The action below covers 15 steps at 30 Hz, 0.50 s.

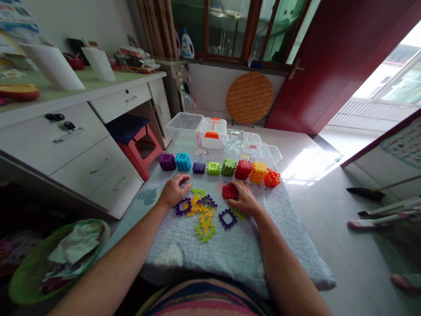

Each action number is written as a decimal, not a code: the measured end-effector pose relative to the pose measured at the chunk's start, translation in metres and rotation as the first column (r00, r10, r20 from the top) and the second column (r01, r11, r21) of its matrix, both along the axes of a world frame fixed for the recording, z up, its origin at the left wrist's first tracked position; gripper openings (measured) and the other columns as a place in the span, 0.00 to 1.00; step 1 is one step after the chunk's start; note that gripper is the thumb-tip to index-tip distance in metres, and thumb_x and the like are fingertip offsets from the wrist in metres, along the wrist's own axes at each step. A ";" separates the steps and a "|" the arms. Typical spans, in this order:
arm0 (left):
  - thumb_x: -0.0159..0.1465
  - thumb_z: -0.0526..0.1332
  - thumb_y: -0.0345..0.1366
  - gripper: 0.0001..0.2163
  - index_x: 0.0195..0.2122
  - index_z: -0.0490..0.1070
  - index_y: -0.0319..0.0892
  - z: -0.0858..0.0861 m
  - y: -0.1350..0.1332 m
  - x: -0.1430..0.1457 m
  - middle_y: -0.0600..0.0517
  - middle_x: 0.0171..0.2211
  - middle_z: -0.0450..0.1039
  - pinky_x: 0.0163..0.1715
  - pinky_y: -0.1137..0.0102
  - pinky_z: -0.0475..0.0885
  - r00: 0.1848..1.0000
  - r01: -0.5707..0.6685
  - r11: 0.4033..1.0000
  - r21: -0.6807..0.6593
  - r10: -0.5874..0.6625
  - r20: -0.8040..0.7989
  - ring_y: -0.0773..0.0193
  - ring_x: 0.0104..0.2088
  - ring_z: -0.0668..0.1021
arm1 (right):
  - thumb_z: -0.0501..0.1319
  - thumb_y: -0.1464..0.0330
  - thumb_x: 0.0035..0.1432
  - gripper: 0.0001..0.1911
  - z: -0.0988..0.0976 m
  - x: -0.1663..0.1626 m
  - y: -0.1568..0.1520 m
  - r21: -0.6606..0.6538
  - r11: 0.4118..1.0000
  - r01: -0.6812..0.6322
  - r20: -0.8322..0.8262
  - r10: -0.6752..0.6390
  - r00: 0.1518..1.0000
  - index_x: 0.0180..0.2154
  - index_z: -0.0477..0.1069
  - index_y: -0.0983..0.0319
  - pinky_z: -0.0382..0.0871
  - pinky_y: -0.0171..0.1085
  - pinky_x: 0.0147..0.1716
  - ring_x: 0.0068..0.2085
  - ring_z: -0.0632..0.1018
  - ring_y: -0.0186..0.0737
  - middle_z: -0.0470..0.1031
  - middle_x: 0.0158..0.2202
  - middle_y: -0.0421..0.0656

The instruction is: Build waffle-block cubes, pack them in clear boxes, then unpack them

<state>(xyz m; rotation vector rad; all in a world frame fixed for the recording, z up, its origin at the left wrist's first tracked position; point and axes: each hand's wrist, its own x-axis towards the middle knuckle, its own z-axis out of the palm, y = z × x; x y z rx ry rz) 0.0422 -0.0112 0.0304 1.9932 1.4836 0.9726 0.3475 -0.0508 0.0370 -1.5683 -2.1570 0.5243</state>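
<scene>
My right hand [246,198] is closed round a small red stack of notched interlocking plastic pieces [229,192] lying on the cloth. Partly under that hand is a lime-green piece [239,213], and a dark purple square frame [228,218] lies just nearer to me. My left hand [175,191] rests on the cloth with thumb and fingers apart, holding nothing. Beside it sits a loose pile of yellow pieces [206,216] mixed with purple and lime ones, including a purple frame [183,206] and a lime frame [205,232].
Behind my hands runs a row of colour-sorted stacks, from a purple stack [167,162] to an orange cluster [272,178]. Clear plastic boxes [184,127] stand at the far edge of the cloth-covered table [237,250]. A red stool [144,151] and a green basket [59,263] are at left.
</scene>
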 end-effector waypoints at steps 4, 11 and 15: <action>0.60 0.59 0.41 0.13 0.41 0.72 0.40 -0.006 0.002 0.001 0.47 0.40 0.75 0.46 0.65 0.74 1.000 0.027 0.999 0.035 -0.026 -0.015 0.59 0.41 0.79 | 0.65 0.64 0.48 0.35 -0.001 -0.003 0.002 -0.014 1.000 0.009 0.024 -0.009 1.000 0.58 0.64 0.63 0.60 0.48 0.56 0.56 0.67 0.52 0.68 0.53 0.51; 0.59 0.59 0.39 0.11 0.40 0.72 0.41 -0.013 0.006 -0.002 0.48 0.38 0.74 0.44 0.64 0.75 0.999 0.037 0.995 0.089 -0.035 -0.028 0.59 0.38 0.78 | 0.64 0.64 0.49 0.29 -0.002 -0.007 0.007 -0.004 1.000 -0.010 0.070 0.010 0.998 0.54 0.68 0.60 0.59 0.48 0.56 0.53 0.68 0.50 0.69 0.50 0.48; 0.59 0.59 0.38 0.10 0.39 0.73 0.41 -0.013 0.006 -0.002 0.48 0.38 0.74 0.43 0.65 0.75 0.999 0.047 0.994 0.094 -0.045 -0.028 0.59 0.38 0.78 | 0.64 0.63 0.49 0.33 0.004 -0.010 0.005 -0.028 1.000 -0.010 0.097 0.013 0.995 0.57 0.65 0.62 0.59 0.48 0.56 0.54 0.67 0.51 0.68 0.52 0.50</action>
